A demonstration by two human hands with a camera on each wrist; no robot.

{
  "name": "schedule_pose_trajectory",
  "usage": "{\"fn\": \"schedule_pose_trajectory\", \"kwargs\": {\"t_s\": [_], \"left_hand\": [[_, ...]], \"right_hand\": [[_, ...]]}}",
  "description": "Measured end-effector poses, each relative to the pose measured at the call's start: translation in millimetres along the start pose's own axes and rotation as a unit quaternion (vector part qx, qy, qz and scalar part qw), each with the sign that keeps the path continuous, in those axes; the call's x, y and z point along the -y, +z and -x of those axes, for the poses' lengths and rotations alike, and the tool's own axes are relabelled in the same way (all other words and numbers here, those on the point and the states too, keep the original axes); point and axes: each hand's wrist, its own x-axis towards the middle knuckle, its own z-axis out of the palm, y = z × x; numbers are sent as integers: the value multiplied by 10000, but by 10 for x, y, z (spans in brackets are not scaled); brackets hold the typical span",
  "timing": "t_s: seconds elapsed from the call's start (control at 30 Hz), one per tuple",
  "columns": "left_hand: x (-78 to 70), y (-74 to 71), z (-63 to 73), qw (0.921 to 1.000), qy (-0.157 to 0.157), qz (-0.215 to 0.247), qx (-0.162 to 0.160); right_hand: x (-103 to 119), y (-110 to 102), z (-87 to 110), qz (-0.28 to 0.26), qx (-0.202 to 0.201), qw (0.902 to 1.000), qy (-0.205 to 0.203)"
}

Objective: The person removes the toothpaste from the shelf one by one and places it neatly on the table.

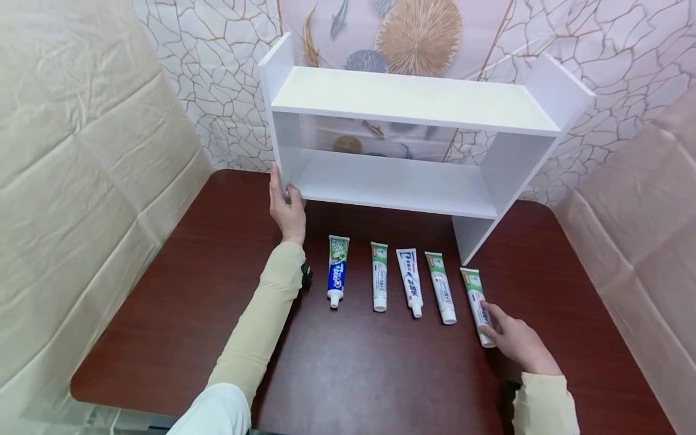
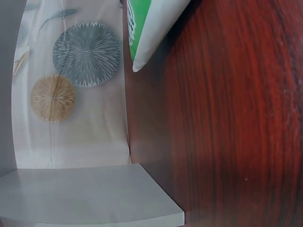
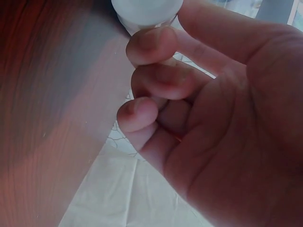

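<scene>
In the head view, my left hand [image 1: 288, 208] holds the lower left side panel of a white two-tier shelf [image 1: 397, 181], with the thumb on its inner side. My right hand [image 1: 516, 338] pinches the rightmost green-and-white toothpaste tube [image 1: 474, 296] near its cap end, where the tube lies on the table. The right wrist view shows that tube's white cap [image 3: 147, 9] beside the thumb and curled fingers. To its left lie two similar green-and-white tubes [image 1: 379, 275] [image 1: 440, 287], a white-and-blue tube [image 1: 410, 281] between them, and a green-and-blue tube [image 1: 338, 269] farthest left.
The shelf stands at the back of a dark red-brown table [image 1: 353, 374], its right leg [image 1: 472, 235] close behind the rightmost tubes. A patterned backdrop [image 1: 217, 72] hangs behind it. Beige quilted covers [image 1: 81, 181] rise at both sides.
</scene>
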Motion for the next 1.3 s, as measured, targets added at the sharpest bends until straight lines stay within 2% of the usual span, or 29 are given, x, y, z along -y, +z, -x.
{"fn": "schedule_pose_trajectory", "kwargs": {"t_s": [0.13,0.37,0.47,0.73,0.83,0.93,1.07,1.17,1.3], "left_hand": [[-17,2,3,10000,-87,8,-35],[-137,18,7,9995,-285,61,-75],[-116,17,17,9996,-269,26,-95],[13,-5,19,9998,42,132,-165],[14,-3,19,9996,39,130,-233],[-60,2,18,9996,-69,148,-212],[-254,-18,29,9994,-206,241,-103],[-337,-34,38,9994,-203,268,-47],[-199,-7,18,9997,-70,204,-103]], "right_hand": [[-9,16,-13,-62,152,9998,143],[-27,19,-19,-118,216,9995,220],[-42,33,-18,-206,294,9990,264],[-62,21,-23,-223,285,9990,257],[-58,-5,-32,-205,309,9990,256],[-51,-16,-43,-216,367,9987,290],[-50,0,-44,-293,440,9981,319],[-48,19,-41,-322,440,9980,322],[-40,27,-49,-325,404,9982,316]]}}
